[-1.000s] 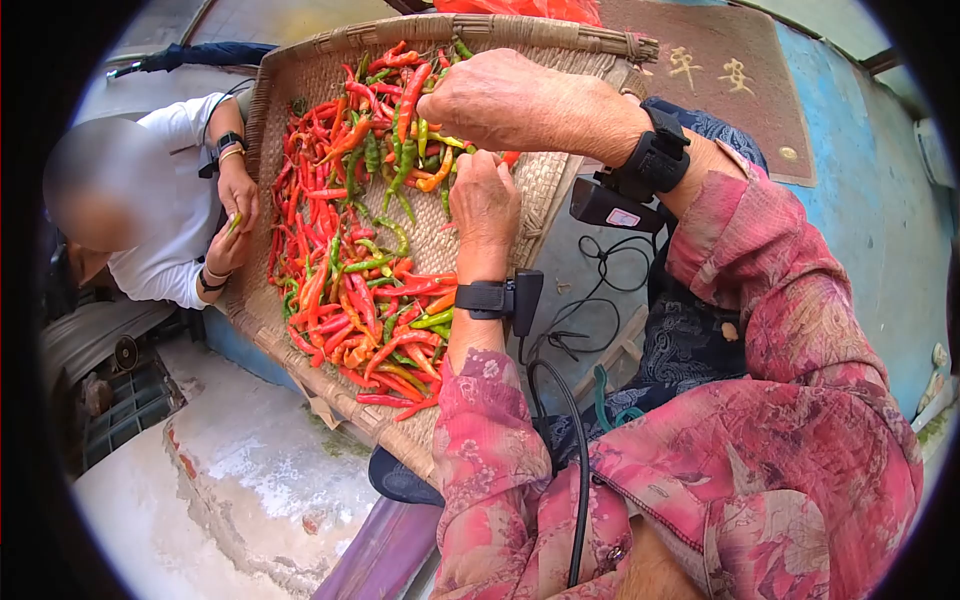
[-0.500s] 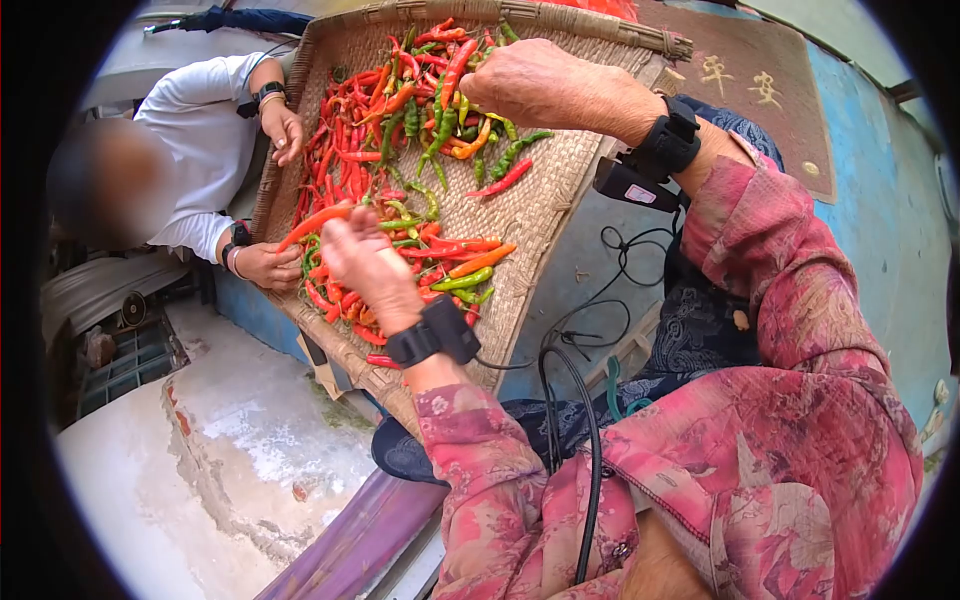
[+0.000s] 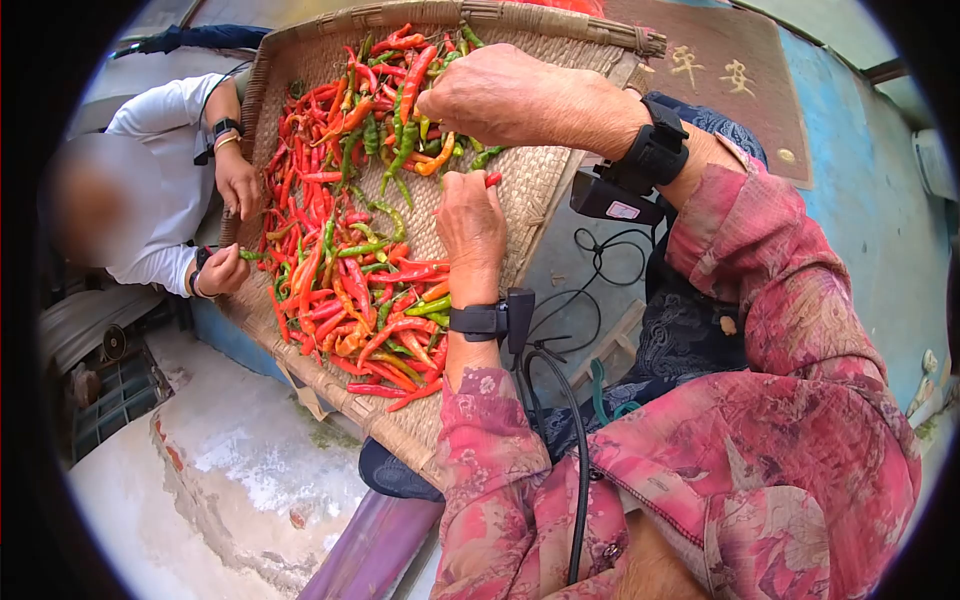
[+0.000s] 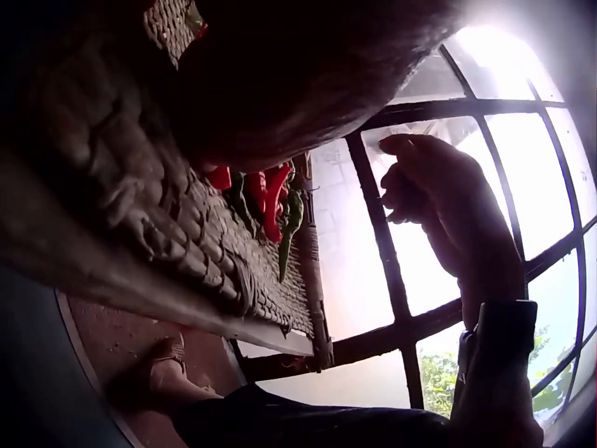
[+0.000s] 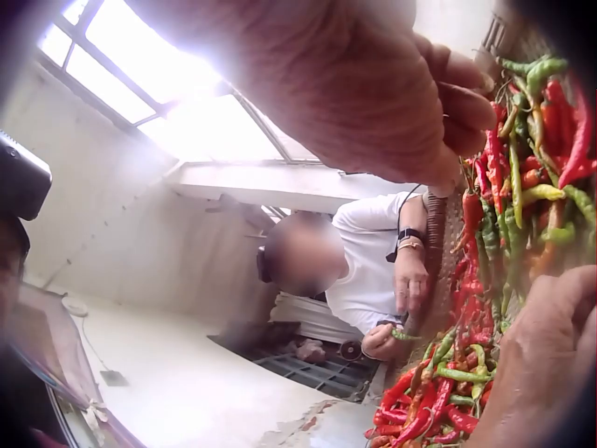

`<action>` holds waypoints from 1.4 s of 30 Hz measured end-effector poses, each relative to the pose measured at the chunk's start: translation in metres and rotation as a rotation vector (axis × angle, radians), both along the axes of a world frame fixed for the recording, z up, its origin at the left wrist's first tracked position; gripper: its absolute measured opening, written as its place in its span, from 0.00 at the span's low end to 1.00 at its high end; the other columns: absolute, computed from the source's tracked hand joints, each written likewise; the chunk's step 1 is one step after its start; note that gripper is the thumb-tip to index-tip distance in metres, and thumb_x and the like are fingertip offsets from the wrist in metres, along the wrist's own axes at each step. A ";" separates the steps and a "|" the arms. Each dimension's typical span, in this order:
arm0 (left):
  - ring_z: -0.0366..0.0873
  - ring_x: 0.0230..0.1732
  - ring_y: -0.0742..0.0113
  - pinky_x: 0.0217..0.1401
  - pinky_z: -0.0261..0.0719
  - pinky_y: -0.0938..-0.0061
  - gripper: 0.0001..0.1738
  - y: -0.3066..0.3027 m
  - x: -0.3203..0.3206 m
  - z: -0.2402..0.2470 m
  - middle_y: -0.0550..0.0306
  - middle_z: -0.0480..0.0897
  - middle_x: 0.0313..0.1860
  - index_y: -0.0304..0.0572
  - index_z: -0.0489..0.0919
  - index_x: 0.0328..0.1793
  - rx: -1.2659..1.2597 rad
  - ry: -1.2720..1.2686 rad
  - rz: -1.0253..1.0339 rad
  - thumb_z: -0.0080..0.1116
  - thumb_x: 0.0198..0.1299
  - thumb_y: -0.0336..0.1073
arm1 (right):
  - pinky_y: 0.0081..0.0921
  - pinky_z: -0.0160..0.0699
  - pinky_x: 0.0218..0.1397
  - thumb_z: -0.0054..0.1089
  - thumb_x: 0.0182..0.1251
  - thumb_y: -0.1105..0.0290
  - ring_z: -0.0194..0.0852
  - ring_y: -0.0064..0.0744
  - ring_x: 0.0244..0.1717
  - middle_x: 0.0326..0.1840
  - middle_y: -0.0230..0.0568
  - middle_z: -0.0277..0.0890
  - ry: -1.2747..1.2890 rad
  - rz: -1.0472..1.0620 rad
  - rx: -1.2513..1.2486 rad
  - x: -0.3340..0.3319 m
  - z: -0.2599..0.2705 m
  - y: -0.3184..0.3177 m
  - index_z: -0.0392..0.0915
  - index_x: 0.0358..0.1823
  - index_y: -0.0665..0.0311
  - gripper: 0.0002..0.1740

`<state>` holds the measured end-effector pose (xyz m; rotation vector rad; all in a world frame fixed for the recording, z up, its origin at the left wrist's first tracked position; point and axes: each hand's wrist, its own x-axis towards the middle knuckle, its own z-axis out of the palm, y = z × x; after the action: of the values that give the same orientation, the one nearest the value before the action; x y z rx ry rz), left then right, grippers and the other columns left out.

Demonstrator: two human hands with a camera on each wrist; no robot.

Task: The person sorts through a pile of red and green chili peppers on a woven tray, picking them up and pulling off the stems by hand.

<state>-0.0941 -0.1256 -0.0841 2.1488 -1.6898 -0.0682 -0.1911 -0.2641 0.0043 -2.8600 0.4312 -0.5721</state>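
A: Red, orange and green slim chili peppers (image 3: 385, 330) covered much of the woven tan basketwork tray (image 3: 515, 215); which step was in hand?

B: Picking through them by hand, I'd judge; the wearer's left hand (image 3: 472, 225) bent over a glossy red pepper (image 3: 494, 179) above the weave, one end poking out; pinch or mere touch, couldn't tell.

A: Right?

B: Right hand (image 3: 510, 95) had its fingers curled in over the upper heap; nothing showed between them.

A: Next move?

B: Probably called for a firm pinch on that pepper, then a lift clear of its neighbours; across the tray, a white-sleeved person's hand (image 3: 226, 270) pinched a small green pepper (image 3: 250, 256).

A: Unclear bits?

B: Left wrist view was mostly dark against the bright barred window (image 4: 366, 215); right wrist view cut off the left fingertips; right palm stayed hidden.
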 end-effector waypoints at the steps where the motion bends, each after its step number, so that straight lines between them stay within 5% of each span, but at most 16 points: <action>1: 0.73 0.36 0.44 0.38 0.72 0.57 0.06 0.000 0.000 0.000 0.44 0.73 0.33 0.41 0.79 0.38 0.039 -0.016 0.027 0.57 0.54 0.29 | 0.38 0.80 0.33 0.59 0.49 0.72 0.80 0.44 0.32 0.27 0.47 0.78 0.001 -0.003 0.003 -0.001 -0.002 0.000 0.78 0.30 0.66 0.07; 5: 0.73 0.33 0.45 0.35 0.72 0.57 0.05 0.006 0.018 -0.001 0.47 0.73 0.34 0.40 0.77 0.38 -0.138 0.074 -0.062 0.55 0.55 0.28 | 0.38 0.79 0.32 0.59 0.49 0.70 0.80 0.45 0.32 0.25 0.47 0.77 0.005 0.005 -0.007 -0.002 -0.002 -0.002 0.78 0.29 0.65 0.07; 9: 0.77 0.33 0.62 0.38 0.74 0.70 0.07 0.024 0.033 0.040 0.51 0.79 0.33 0.35 0.75 0.41 -0.352 0.257 0.273 0.52 0.61 0.31 | 0.38 0.79 0.31 0.59 0.49 0.71 0.79 0.45 0.31 0.24 0.47 0.77 0.005 0.002 -0.007 -0.004 -0.004 -0.001 0.77 0.29 0.66 0.07; 11: 0.74 0.27 0.70 0.33 0.75 0.76 0.10 0.038 0.057 0.064 0.57 0.77 0.30 0.35 0.71 0.42 -0.497 0.671 0.447 0.51 0.65 0.36 | 0.38 0.79 0.31 0.59 0.49 0.71 0.79 0.45 0.31 0.24 0.46 0.77 0.022 0.012 -0.009 -0.001 -0.005 0.001 0.77 0.29 0.66 0.06; 13: 0.74 0.28 0.69 0.36 0.77 0.75 0.13 0.052 0.075 0.080 0.57 0.76 0.30 0.35 0.71 0.40 -0.887 1.032 0.435 0.51 0.66 0.39 | 0.38 0.79 0.31 0.58 0.50 0.71 0.79 0.45 0.31 0.25 0.46 0.77 0.040 0.024 -0.013 0.001 -0.007 0.001 0.77 0.29 0.65 0.06; 16: 0.74 0.33 0.67 0.43 0.76 0.75 0.18 0.067 0.092 0.080 0.56 0.75 0.32 0.33 0.71 0.40 -1.086 1.358 0.468 0.49 0.67 0.45 | 0.37 0.80 0.32 0.57 0.54 0.71 0.80 0.42 0.31 0.27 0.45 0.77 0.078 -0.004 -0.033 0.007 -0.008 0.002 0.77 0.31 0.65 0.06; 23: 0.74 0.34 0.68 0.42 0.74 0.75 0.21 0.056 0.057 0.055 0.55 0.77 0.36 0.34 0.73 0.42 -1.158 1.399 0.515 0.45 0.68 0.48 | 0.37 0.80 0.33 0.56 0.54 0.71 0.80 0.42 0.32 0.26 0.45 0.77 0.042 0.029 -0.021 0.010 -0.003 0.004 0.77 0.31 0.65 0.06; 26: 0.76 0.33 0.68 0.42 0.74 0.77 0.17 0.065 0.072 0.058 0.55 0.81 0.35 0.35 0.76 0.43 -1.202 1.455 0.395 0.43 0.66 0.42 | 0.38 0.79 0.32 0.55 0.53 0.72 0.79 0.43 0.32 0.25 0.46 0.77 0.034 0.014 -0.016 0.008 -0.002 0.003 0.77 0.30 0.65 0.05; 29: 0.75 0.32 0.72 0.39 0.74 0.78 0.12 0.055 0.053 0.080 0.54 0.80 0.36 0.37 0.75 0.43 -1.203 1.305 0.462 0.46 0.64 0.37 | 0.39 0.79 0.32 0.56 0.52 0.72 0.79 0.44 0.32 0.25 0.45 0.77 0.017 0.026 -0.038 0.006 0.000 0.001 0.77 0.29 0.65 0.05; 31: 0.75 0.33 0.74 0.36 0.74 0.80 0.06 0.036 0.035 0.080 0.56 0.80 0.36 0.39 0.75 0.41 -0.985 1.141 0.410 0.50 0.62 0.33 | 0.38 0.80 0.32 0.56 0.51 0.72 0.80 0.43 0.32 0.25 0.45 0.77 0.036 0.010 -0.031 0.006 0.001 0.004 0.77 0.29 0.65 0.05; 34: 0.74 0.27 0.74 0.30 0.73 0.78 0.07 0.014 0.026 0.054 0.59 0.79 0.30 0.36 0.77 0.39 -0.176 0.545 0.124 0.56 0.59 0.33 | 0.37 0.80 0.32 0.56 0.51 0.72 0.80 0.42 0.32 0.26 0.45 0.78 0.079 -0.002 -0.015 0.005 0.002 0.005 0.77 0.29 0.65 0.05; 36: 0.77 0.31 0.50 0.38 0.75 0.63 0.10 0.005 0.015 0.026 0.41 0.78 0.33 0.32 0.76 0.40 -0.041 0.077 0.036 0.57 0.54 0.31 | 0.36 0.81 0.32 0.56 0.51 0.72 0.80 0.42 0.32 0.26 0.45 0.78 0.103 0.003 -0.007 0.002 0.004 0.005 0.78 0.30 0.65 0.06; 39: 0.75 0.39 0.41 0.39 0.73 0.54 0.12 -0.005 0.006 0.011 0.41 0.76 0.36 0.36 0.74 0.43 0.052 -0.133 0.064 0.57 0.52 0.30 | 0.36 0.81 0.32 0.56 0.51 0.72 0.80 0.42 0.31 0.25 0.45 0.78 0.008 -0.004 0.011 0.002 0.000 0.003 0.78 0.29 0.65 0.06; 42: 0.74 0.38 0.40 0.40 0.73 0.54 0.12 -0.002 0.010 0.006 0.38 0.75 0.36 0.33 0.73 0.42 0.085 -0.081 0.037 0.55 0.51 0.28 | 0.37 0.80 0.30 0.56 0.50 0.72 0.80 0.43 0.31 0.25 0.45 0.77 0.032 0.014 0.004 0.001 0.000 0.002 0.78 0.29 0.65 0.06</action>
<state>-0.0840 -0.1274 -0.0776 2.2731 -1.7195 -0.0431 -0.1897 -0.2621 0.0045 -2.8694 0.4163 -0.5228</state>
